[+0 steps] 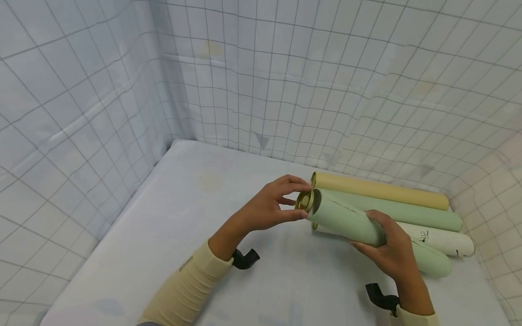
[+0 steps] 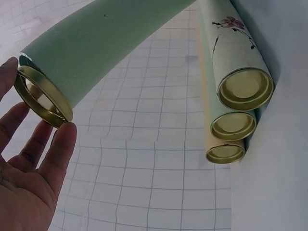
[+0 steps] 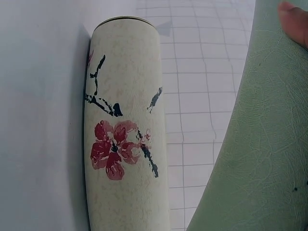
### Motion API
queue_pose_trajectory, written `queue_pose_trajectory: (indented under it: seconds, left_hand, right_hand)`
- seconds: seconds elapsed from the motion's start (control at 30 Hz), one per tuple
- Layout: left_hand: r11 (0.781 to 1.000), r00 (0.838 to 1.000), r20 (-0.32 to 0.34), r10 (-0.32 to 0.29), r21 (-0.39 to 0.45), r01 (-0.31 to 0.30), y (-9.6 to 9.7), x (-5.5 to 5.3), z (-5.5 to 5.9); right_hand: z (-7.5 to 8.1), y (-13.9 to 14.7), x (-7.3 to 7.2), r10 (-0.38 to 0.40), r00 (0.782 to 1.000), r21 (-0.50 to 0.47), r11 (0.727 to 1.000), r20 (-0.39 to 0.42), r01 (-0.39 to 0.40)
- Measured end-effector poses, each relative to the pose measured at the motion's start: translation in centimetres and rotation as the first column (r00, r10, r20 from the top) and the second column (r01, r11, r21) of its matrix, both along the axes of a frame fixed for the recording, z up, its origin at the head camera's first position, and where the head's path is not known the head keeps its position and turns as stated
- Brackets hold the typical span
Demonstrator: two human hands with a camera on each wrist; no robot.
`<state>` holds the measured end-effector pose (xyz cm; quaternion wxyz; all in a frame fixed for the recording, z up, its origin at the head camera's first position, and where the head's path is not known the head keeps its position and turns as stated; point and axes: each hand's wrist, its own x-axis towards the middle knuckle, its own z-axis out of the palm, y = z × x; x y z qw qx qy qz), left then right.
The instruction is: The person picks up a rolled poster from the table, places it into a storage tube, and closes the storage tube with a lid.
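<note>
My left hand [image 1: 267, 203] holds a gold metal lid [image 1: 306, 202] by its rim, between thumb and fingers. The lid is right at the end of a pale green cardboard tube [image 1: 346, 219], where the dark opening shows beside it. Around the middle of this tube my right hand [image 1: 391, 249] keeps its grip, thumb on the near side. In the left wrist view the lid [image 2: 57, 94] overlaps the tube's end [image 2: 110, 43] at a slant, fingertips around its rim. The right wrist view catches the green tube [image 3: 260, 159] with one fingertip on it.
Behind the held tube lie a yellow tube [image 1: 379, 190], another green tube [image 1: 432, 215] and a white tube [image 1: 442, 237] with painted flowers, side by side with gold ends. They rest on a white-covered table [image 1: 183, 190] near a grid-patterned cloth wall [image 1: 265, 90].
</note>
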<state>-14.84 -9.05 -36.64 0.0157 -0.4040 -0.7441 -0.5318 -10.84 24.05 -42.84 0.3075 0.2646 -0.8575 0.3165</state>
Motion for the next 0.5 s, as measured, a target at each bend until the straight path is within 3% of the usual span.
queue_pose_trajectory:
  seconds: [0.2,0.4,0.5]
  left_hand:
    - [1.0,0.999,-0.019,0.028,-0.006,-0.028,0.5,0.6,0.4]
    - [1.0,1.0,-0.005,0.003,0.03,-0.003,1.2,0.8,0.3]
    - [1.0,0.999,-0.031,0.015,0.024,-0.014,1.2,0.8,0.2]
  right_hand:
    - [-0.2,0.0,-0.2,0.01,1.0,0.0,1.0,0.0,-0.01]
    - [-0.2,-0.1,-0.1,0.001,1.0,0.005,1.0,-0.012,-0.001]
    - [-0.2,-0.1,0.0,0.001,1.0,0.002,1.0,-0.012,-0.001]
